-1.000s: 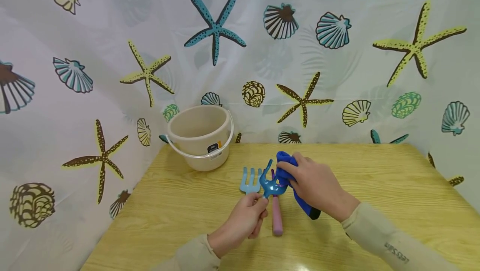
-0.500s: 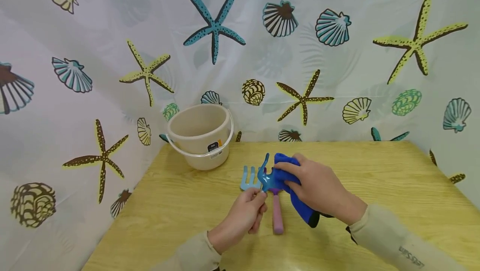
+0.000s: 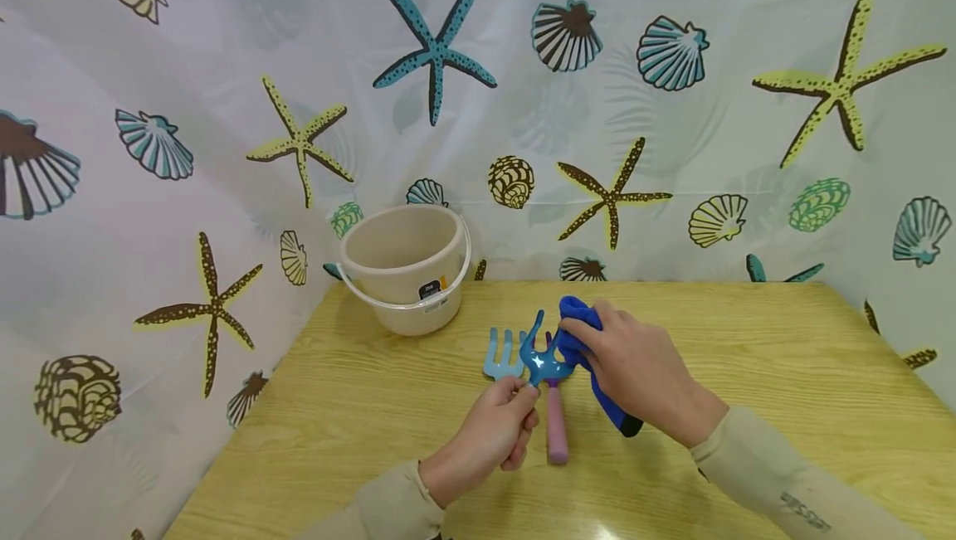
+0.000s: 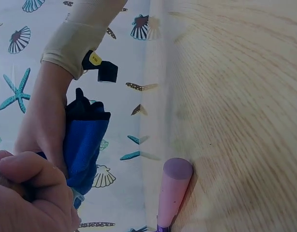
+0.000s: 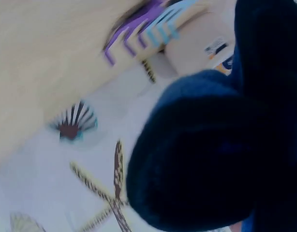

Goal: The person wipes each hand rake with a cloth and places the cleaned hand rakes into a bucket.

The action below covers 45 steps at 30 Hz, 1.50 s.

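Observation:
A glossy blue hand cultivator with curved tines [image 3: 543, 364] stands raised in the head view, its neck pinched by my left hand [image 3: 485, 432]; the rest of its handle is hidden in the fist. My right hand [image 3: 641, 364] grips a blue cloth with a black edge [image 3: 611, 401], bunched at the cultivator's right-hand tines. Behind and below the cultivator lies a purple garden fork with a pink handle [image 3: 556, 432]. Beside it is a light blue fork [image 3: 503, 364], its lower part behind my left hand. The cloth [image 5: 197, 159] fills much of the right wrist view.
A beige bucket [image 3: 418, 312] with a white handle stands at the back left of the wooden table [image 3: 358, 407]. A curtain printed with shells and starfish [image 3: 515, 109] hangs behind the table and along both sides.
The cloth slid down over the cultivator's right side, then back up to its right-hand tines, uncovering the head of the tool. My left hand keeps its hold, almost still.

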Each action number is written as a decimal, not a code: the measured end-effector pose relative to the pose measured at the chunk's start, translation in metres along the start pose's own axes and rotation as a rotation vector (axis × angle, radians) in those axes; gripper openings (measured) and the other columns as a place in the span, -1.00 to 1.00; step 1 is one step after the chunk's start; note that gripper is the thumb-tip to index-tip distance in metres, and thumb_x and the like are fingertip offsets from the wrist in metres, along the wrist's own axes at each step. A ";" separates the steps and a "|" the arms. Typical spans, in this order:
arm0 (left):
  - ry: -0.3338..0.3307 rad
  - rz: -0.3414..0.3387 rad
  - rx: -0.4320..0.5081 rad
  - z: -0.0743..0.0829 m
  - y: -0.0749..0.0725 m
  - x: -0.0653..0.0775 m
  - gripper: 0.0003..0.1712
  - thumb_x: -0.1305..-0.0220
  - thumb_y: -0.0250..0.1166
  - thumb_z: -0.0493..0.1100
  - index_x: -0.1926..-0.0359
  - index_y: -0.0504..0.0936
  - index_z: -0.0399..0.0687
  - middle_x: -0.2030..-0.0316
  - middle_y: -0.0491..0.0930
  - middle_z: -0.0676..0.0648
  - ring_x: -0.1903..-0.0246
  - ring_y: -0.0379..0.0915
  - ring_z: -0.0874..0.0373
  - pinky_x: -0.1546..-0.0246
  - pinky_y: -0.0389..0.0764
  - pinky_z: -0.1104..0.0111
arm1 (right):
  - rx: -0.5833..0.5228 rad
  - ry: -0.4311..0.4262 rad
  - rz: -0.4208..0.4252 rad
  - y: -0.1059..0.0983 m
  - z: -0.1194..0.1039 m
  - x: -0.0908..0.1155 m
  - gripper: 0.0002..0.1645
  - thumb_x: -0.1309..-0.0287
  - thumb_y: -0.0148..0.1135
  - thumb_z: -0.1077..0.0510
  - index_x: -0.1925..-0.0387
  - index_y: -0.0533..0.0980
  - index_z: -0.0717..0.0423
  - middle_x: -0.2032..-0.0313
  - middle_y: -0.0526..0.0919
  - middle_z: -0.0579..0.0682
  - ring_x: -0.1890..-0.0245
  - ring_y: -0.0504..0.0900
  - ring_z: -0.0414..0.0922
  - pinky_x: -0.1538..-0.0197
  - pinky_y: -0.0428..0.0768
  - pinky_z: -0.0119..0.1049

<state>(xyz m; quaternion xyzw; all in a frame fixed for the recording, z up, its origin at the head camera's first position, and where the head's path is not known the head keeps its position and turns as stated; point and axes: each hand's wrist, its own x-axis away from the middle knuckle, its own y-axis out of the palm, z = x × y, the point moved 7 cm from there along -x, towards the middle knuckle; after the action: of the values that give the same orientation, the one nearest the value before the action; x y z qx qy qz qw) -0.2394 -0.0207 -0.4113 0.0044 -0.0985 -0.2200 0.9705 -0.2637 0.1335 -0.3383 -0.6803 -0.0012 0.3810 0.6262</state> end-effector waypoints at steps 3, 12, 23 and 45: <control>0.004 -0.005 -0.003 0.000 0.001 -0.001 -0.76 -0.61 -0.06 -0.07 0.12 0.34 -0.17 0.50 0.38 -0.01 0.79 0.12 0.21 0.78 0.16 0.41 | -0.113 0.031 -0.048 -0.002 -0.002 0.001 -0.57 -0.21 0.41 0.10 -0.13 0.62 -0.13 0.19 0.62 0.03 0.42 0.61 -0.15 0.48 0.60 -0.28; 0.005 0.014 -0.025 0.001 0.000 -0.004 -0.73 -0.61 -0.05 -0.04 0.08 0.36 -0.19 0.48 0.39 0.01 0.77 0.13 0.22 0.76 0.18 0.42 | -0.252 0.008 -0.134 -0.007 -0.025 -0.002 -0.58 -0.23 0.39 0.05 -0.14 0.63 -0.21 0.06 0.66 0.03 0.23 0.71 -0.09 0.29 0.67 -0.21; -0.013 0.017 -0.006 -0.005 0.001 -0.007 -0.77 -0.61 -0.06 -0.07 0.10 0.35 -0.16 0.48 0.38 -0.01 0.77 0.11 0.20 0.79 0.16 0.40 | -0.024 -0.031 -0.088 0.005 -0.014 0.001 -0.66 -0.20 0.39 0.13 -0.02 0.69 -0.20 0.26 0.57 0.04 0.44 0.61 -0.12 0.53 0.59 -0.27; -0.031 -0.025 -0.044 -0.005 0.006 -0.008 -0.74 -0.59 -0.04 -0.08 0.17 0.40 -0.19 0.54 0.39 0.03 0.79 0.12 0.24 0.79 0.19 0.43 | -0.094 -0.077 -0.163 -0.005 -0.038 -0.007 -0.86 -0.19 0.43 0.12 0.21 0.73 -0.19 0.32 0.59 -0.01 0.50 0.63 -0.14 0.47 0.65 -0.24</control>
<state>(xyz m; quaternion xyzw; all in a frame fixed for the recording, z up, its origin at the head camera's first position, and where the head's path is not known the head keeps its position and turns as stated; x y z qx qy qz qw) -0.2430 -0.0120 -0.4177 -0.0189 -0.1086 -0.2342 0.9659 -0.2465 0.0994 -0.3332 -0.6916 -0.0986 0.3541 0.6218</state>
